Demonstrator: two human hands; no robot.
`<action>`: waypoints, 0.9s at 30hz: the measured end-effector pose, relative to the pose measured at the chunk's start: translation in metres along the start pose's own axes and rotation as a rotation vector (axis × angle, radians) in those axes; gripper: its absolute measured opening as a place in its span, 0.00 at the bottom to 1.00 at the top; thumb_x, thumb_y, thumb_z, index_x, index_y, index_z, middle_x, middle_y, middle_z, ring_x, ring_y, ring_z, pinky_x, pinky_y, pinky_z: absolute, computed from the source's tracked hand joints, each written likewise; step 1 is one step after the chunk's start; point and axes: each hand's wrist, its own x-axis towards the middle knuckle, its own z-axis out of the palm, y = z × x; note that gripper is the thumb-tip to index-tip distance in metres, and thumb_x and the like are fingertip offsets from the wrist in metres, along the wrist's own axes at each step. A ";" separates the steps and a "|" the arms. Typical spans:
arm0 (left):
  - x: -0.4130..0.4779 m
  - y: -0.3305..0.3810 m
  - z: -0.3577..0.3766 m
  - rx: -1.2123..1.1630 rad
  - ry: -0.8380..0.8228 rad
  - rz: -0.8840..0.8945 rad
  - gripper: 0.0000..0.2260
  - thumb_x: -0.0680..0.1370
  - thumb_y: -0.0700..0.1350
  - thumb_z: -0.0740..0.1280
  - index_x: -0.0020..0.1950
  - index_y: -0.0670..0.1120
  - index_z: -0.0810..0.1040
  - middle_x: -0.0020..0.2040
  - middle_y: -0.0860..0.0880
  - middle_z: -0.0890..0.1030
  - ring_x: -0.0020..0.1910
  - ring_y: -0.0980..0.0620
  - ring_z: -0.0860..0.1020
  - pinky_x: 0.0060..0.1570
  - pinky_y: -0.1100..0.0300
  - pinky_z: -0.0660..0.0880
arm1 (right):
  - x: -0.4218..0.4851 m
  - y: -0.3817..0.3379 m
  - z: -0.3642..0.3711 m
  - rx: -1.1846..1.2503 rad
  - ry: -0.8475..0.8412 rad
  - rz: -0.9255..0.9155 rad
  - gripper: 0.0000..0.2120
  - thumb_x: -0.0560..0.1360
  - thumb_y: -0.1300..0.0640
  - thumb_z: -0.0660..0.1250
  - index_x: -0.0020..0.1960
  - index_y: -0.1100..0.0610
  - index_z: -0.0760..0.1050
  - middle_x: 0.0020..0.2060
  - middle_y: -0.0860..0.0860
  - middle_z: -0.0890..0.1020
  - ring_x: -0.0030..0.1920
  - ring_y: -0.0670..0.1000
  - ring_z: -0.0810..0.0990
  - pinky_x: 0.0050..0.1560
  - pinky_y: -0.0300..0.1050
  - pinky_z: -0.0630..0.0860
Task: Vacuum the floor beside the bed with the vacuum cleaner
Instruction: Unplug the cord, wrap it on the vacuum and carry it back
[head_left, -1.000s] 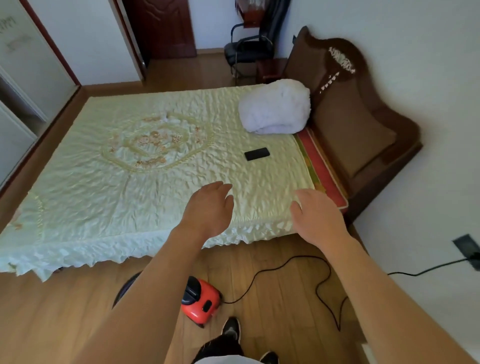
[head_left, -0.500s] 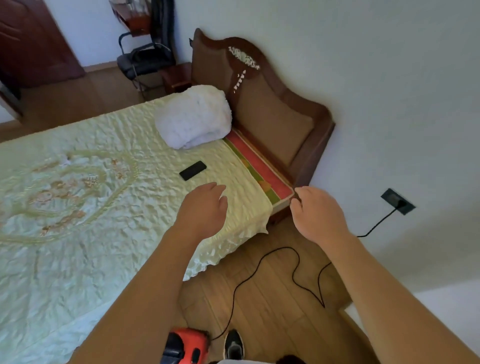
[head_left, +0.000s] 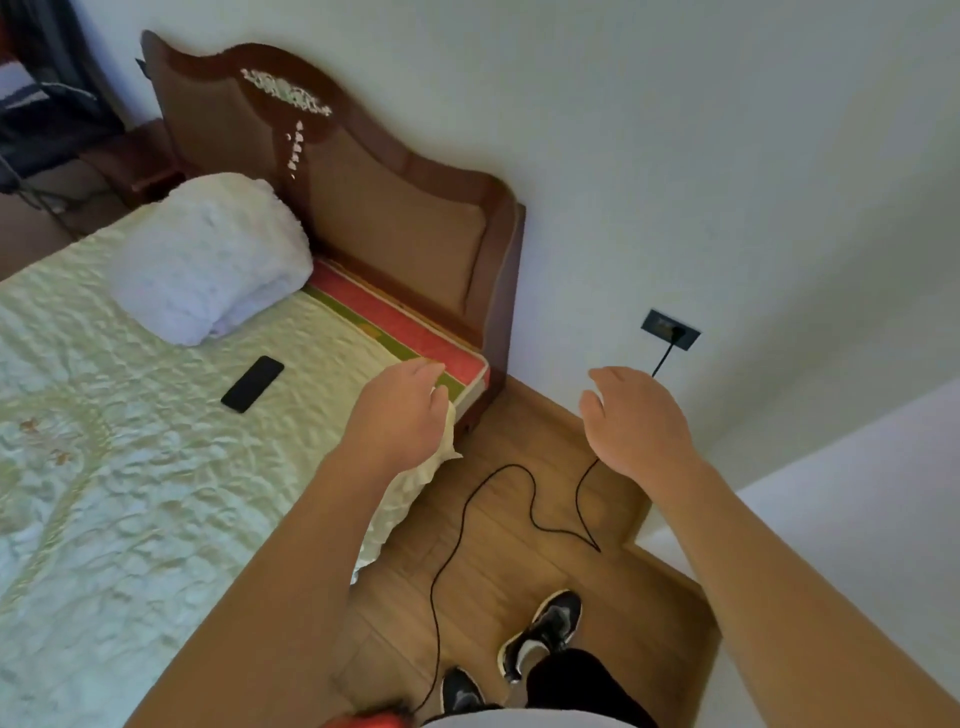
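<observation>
The left grip (head_left: 400, 410) hovers with loose fingers over the corner of the bed (head_left: 156, 493), and the right grip (head_left: 636, 421) hovers likewise over the wooden floor (head_left: 519, 582). Neither holds anything. A black cord (head_left: 462, 519) loops from the wall socket (head_left: 670, 330) toward the red vacuum cleaner (head_left: 374, 721) (only a sliver shows).

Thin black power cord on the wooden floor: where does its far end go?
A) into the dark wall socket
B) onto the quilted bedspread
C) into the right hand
A: the thin black power cord rises behind the empty right hand and plugs into the dark wall socket.
</observation>
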 end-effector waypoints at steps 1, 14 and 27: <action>0.011 0.006 0.003 0.003 -0.005 0.013 0.21 0.87 0.49 0.52 0.80 0.47 0.65 0.79 0.47 0.67 0.78 0.48 0.63 0.77 0.51 0.60 | 0.006 0.008 -0.001 0.003 0.003 0.014 0.22 0.85 0.52 0.52 0.76 0.59 0.67 0.73 0.56 0.72 0.73 0.56 0.69 0.74 0.51 0.63; 0.146 0.099 0.030 0.084 -0.105 0.144 0.22 0.86 0.51 0.51 0.80 0.49 0.65 0.79 0.49 0.66 0.78 0.48 0.64 0.77 0.51 0.61 | 0.091 0.116 -0.027 -0.010 0.025 0.184 0.20 0.85 0.53 0.52 0.69 0.60 0.73 0.66 0.57 0.78 0.66 0.57 0.75 0.69 0.51 0.68; 0.238 0.158 0.055 0.156 -0.223 0.295 0.19 0.86 0.48 0.54 0.73 0.44 0.73 0.71 0.45 0.75 0.71 0.45 0.71 0.69 0.52 0.66 | 0.146 0.195 -0.029 -0.004 -0.019 0.359 0.21 0.85 0.53 0.52 0.72 0.59 0.71 0.68 0.56 0.76 0.68 0.56 0.73 0.71 0.50 0.66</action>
